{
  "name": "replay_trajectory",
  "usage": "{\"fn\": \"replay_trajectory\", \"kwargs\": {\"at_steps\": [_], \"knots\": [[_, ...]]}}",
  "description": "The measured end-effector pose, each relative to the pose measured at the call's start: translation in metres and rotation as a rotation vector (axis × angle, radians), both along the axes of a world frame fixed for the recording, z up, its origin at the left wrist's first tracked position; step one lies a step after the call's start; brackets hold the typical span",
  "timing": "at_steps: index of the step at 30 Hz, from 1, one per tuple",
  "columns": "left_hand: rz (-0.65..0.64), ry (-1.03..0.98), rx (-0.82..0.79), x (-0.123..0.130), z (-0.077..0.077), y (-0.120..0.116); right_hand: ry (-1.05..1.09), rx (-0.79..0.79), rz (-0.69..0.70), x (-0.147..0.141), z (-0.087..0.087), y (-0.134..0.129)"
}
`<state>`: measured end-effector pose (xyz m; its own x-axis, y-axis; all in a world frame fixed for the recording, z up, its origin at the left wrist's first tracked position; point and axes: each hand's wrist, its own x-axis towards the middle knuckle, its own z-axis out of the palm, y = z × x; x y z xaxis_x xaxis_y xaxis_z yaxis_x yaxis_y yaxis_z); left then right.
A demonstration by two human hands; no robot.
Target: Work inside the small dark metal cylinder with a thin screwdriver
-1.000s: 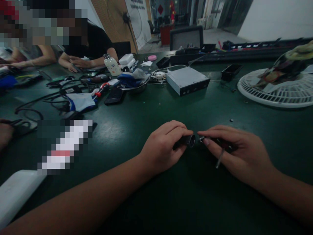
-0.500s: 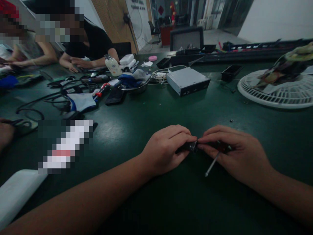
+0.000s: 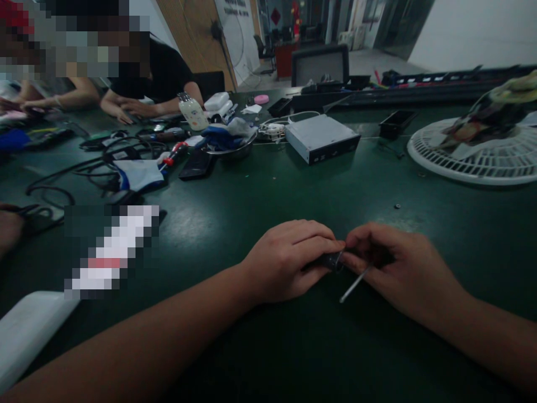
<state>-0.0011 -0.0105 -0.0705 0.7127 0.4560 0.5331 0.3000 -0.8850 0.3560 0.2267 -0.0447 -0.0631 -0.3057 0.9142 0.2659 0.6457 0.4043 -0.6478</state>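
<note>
My left hand (image 3: 289,257) is closed around a small dark cylindrical part (image 3: 333,261), whose round end shows past the fingers. Most of that part is hidden by the hand. Close on its right, my right hand (image 3: 403,266) is closed on a screwdriver (image 3: 354,284); the metal shaft slants down and left out of the palm, and the handle is mostly covered. The thumb and index finger of the right hand pinch at the end of the dark part, and what lies between them is too small to make out.
A grey disc drive (image 3: 321,137) lies beyond my hands on the green table (image 3: 235,196). A white fan grille (image 3: 470,173) with a motor stands at right. Cables (image 3: 113,151), a cloth (image 3: 140,174) and a metal bowl (image 3: 239,150) are left. Co-workers sit at far left.
My right hand has shifted slightly left and its fingers are more curled against the dark part. The screwdriver shaft has swung a little to the left. The left hand has barely moved.
</note>
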Motion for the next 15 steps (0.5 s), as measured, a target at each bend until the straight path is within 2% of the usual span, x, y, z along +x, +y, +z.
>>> {"fn": "replay_trajectory", "kwargs": {"at_steps": [4,7,12,15], "knots": [[0.036,0.012,-0.009,0.0015,0.0008,-0.0023,-0.012,-0.02,-0.029,0.0009,-0.0012,-0.001],[0.124,-0.007,-0.047,0.0031,0.0027,-0.0031,0.047,-0.047,-0.059,0.0021,-0.0035,-0.0006],[0.433,-0.134,-0.142,0.0017,0.0017,0.0019,0.189,-0.042,-0.111,0.0016,-0.0066,0.0027],[0.551,-0.186,-0.207,0.0005,-0.0017,0.0055,0.181,-0.085,-0.084,0.0006,-0.0044,0.0036]]}}
